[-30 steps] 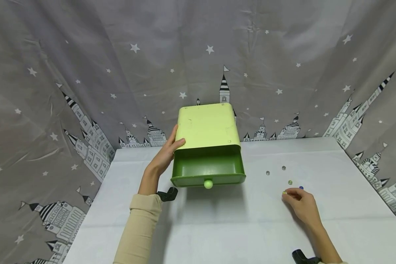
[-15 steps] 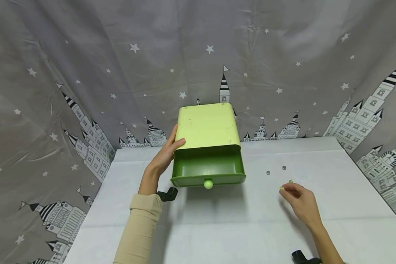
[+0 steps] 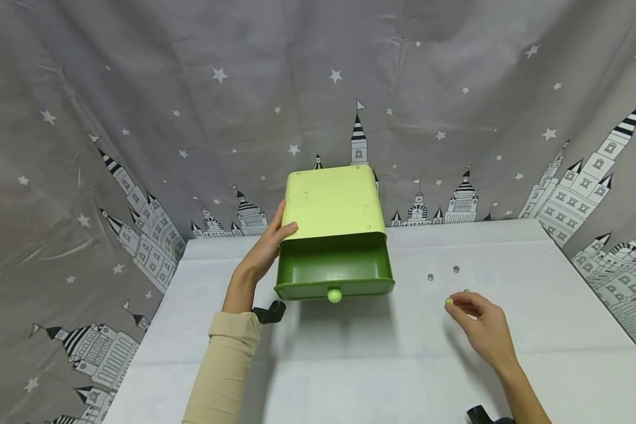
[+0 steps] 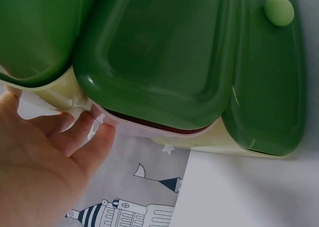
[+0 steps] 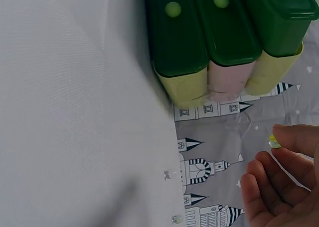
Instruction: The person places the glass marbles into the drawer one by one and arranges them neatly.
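A drawer unit [image 3: 333,203] with a pale yellow-green top stands at the middle of the table. Its top green drawer [image 3: 334,270] is pulled out, and its inside shows bare. My left hand [image 3: 259,254] rests against the unit's left side, the thumb near the top edge; in the left wrist view its fingertips touch the side around the pink middle section [image 4: 144,127]. Off to the right, my right hand [image 3: 484,330] pinches a yellow-green glass marble [image 5: 274,141] between thumb and forefinger, above the table. A green marble [image 3: 467,290] lies just behind that hand, partly hidden.
Two clear marbles [image 3: 430,277] lie on the white table [image 3: 350,377] between the unit and the right hand, farther back. A grey curtain [image 3: 318,76] printed with castles and stars hangs behind the table. Two closed drawers [image 5: 179,42] sit under the open one.
My right hand has lifted the yellow-green marble and moved slightly left and away from me. A blue marble seen beside it earlier is now hidden. My left hand and the unit stay put.
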`<state>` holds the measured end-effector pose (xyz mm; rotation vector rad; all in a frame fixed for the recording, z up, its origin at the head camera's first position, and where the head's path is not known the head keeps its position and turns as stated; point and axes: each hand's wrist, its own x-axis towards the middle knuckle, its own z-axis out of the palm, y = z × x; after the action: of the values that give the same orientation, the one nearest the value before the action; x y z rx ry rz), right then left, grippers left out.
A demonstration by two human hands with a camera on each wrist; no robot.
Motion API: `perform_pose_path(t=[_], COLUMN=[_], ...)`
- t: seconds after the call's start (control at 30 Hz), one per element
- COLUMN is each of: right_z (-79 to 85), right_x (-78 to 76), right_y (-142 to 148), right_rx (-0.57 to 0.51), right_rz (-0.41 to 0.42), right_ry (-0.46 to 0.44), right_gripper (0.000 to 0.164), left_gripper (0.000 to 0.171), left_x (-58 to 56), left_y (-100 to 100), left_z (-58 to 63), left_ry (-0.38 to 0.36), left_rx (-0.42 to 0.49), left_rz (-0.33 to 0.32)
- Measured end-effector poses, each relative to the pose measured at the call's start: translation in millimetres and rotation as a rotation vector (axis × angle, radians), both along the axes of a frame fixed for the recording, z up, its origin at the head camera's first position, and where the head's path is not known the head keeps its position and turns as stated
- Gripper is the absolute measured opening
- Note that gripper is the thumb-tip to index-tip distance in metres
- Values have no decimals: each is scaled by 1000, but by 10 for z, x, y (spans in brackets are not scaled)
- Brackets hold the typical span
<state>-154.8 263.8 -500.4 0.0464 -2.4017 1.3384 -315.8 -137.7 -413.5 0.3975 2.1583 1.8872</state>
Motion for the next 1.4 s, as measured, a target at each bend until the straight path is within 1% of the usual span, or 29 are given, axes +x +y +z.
perform_pose_path(t=[0.33,0.53,0.87,1.0,1.13,1.4], right_z=[94,186,422,526,635,786], right_x=[-16,-15,-58,-79,-116,-222], right_y=[-114,-213,-406,-476,-563,-758], right_rx=[-1,-17,-69,-99,-133,-119], right_rz=[-2,20,81,104,133,140], right_ry=[47,82,164,195,220,248], right_gripper=[13,12,13,16,16,14], left_gripper=[78,75,80,78,77,75], left_x=[-3,-8,5,8,-2,-31], left_y=[-9,-21,-31,-27,-26,-33], left_z=[5,2,22,27,23,-9], left_ry=[-12,-16,-24,-25,-25,-31], left_rx=[7,5,-4,-3,1,5], left_rz=[6,-5,3,8,11,8])
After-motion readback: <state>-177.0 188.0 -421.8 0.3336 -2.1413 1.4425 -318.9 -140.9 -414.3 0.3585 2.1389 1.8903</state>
